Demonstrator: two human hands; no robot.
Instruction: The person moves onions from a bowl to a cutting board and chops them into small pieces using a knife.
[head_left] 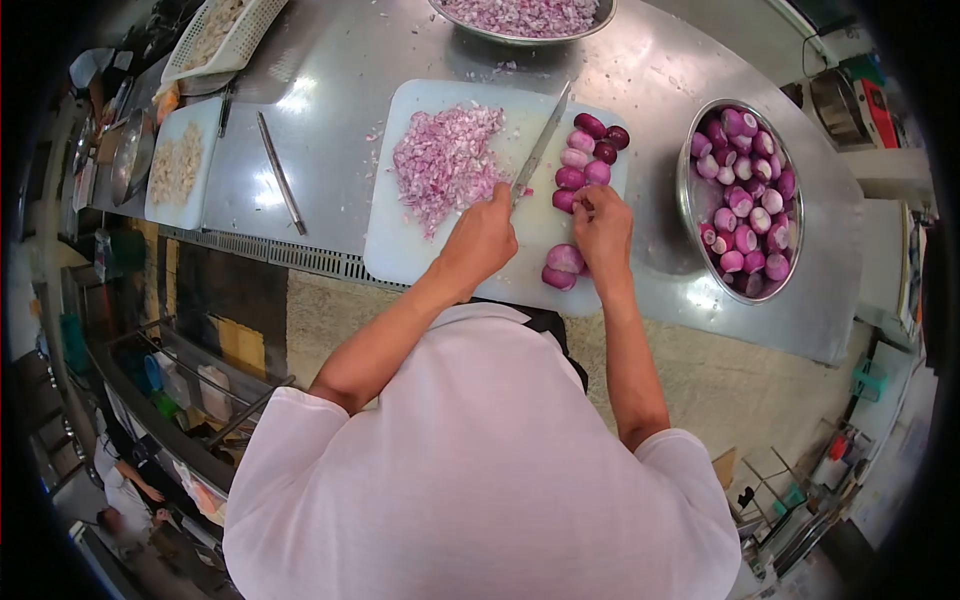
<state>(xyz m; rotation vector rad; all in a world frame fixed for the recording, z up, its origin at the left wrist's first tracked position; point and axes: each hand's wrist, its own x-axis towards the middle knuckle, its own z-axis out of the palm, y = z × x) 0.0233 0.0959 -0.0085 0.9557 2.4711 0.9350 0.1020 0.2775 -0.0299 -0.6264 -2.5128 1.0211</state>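
My left hand [478, 242] is closed round the handle of a kitchen knife [541, 145], its blade slanting up and away over the white cutting board [400, 245]. A heap of chopped red onion [445, 160] lies on the board, left of the blade. My right hand [606, 240] has its fingers bent together at a small peeled red onion [563, 201], partly hiding what they touch. Beyond those fingers, several whole and cut red onions [576, 158] lie in a double row. Closer to me, cut onion pieces [564, 262] sit by my right wrist.
On the right stands a steel bowl [690, 215] of peeled red onions. Another bowl [530, 40] of chopped onion is at the far edge of view. Leftward on the steel table lie a metal rod [280, 172], a second board [205, 190] with pale pieces, and a white basket [255, 30].
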